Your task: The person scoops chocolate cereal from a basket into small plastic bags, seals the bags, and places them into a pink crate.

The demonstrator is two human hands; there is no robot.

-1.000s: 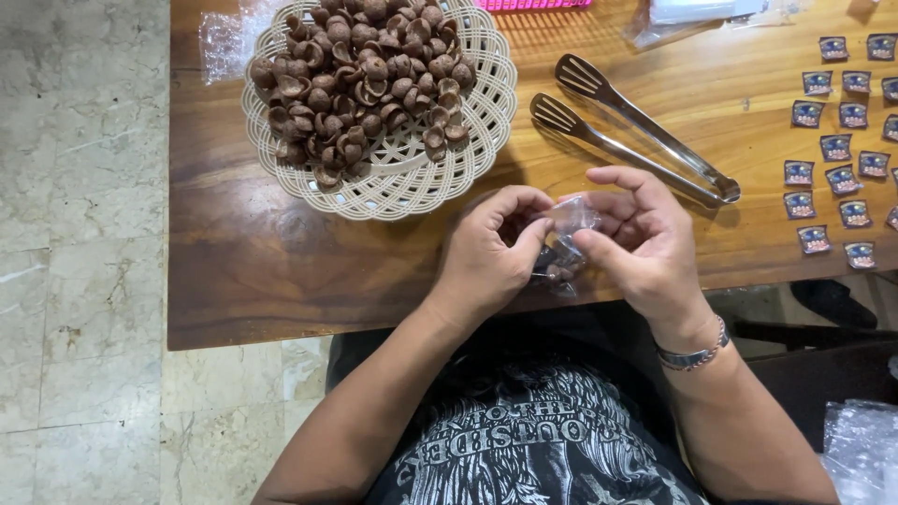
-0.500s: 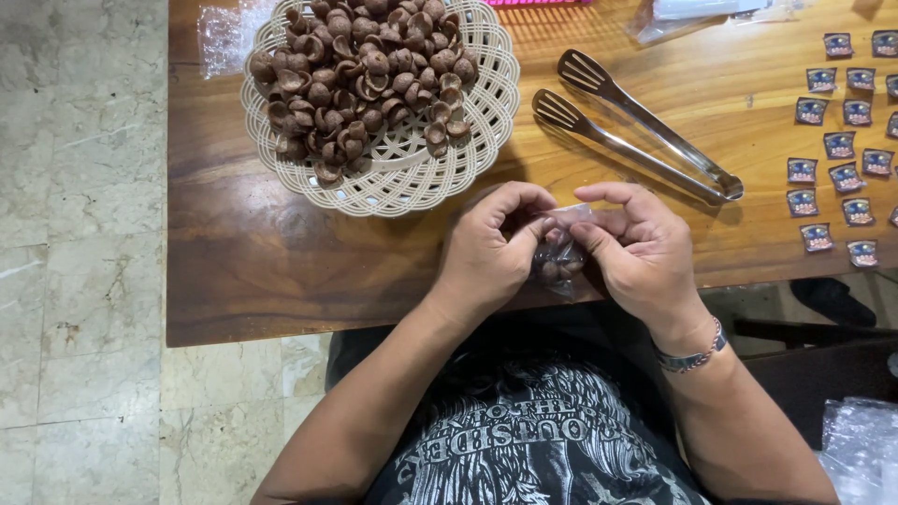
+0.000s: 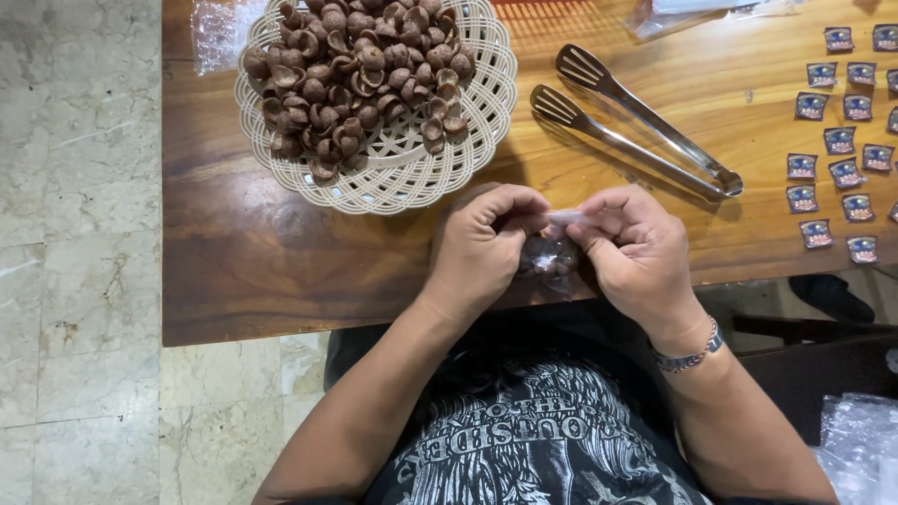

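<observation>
Left hand (image 3: 484,245), right hand (image 3: 636,248) pinch clear bag (image 3: 552,251) — blue square labels (image 3: 832,140) far right.

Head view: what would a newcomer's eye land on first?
Probably the cream woven basket at the upper left of the wooden table, heaped with brown shell-shaped pieces. Next, at the near edge, the left hand and right hand pinch a small clear bag between them.

arms: bare | right wrist: silver link bracelet (image 3: 690,353) | torso: black shirt (image 3: 543,430), white graphic print
</observation>
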